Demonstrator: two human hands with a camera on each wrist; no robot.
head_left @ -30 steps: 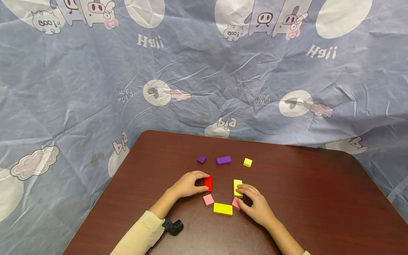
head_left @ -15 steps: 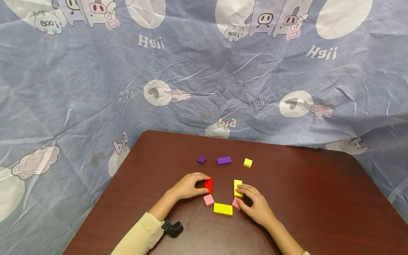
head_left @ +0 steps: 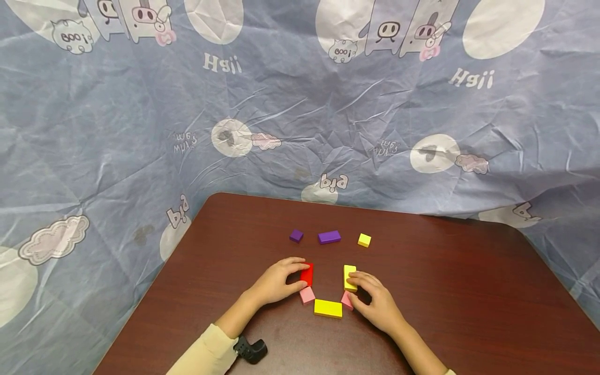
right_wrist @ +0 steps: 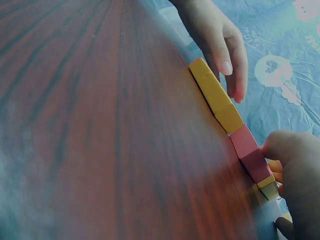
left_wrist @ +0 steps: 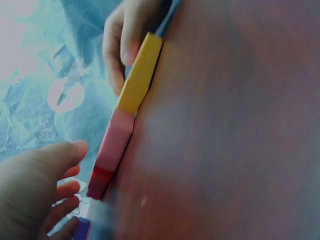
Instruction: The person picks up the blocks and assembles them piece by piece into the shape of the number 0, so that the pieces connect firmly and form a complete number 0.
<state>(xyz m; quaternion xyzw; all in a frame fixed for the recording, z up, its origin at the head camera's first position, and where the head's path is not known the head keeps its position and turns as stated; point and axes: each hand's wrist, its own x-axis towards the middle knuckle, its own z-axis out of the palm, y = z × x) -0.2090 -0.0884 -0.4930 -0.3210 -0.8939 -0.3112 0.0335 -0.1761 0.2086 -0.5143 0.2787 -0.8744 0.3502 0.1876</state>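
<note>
A red block [head_left: 307, 275], pinched between thumb and fingers of the left hand [head_left: 275, 281], sits just beyond a pink block [head_left: 307, 296] on the table [head_left: 445, 291], apparently best nudged gently while the right hand [head_left: 378, 307], fingers bent over a yellow block [head_left: 349, 269], stays still.

A curtained-off tabletop corner; whether in a home or a studio cannot be told. Blue cartoon-printed cloth [head_left: 300, 104] hangs on 2 sides of a reddish-brown table [head_left: 469, 291].
</note>
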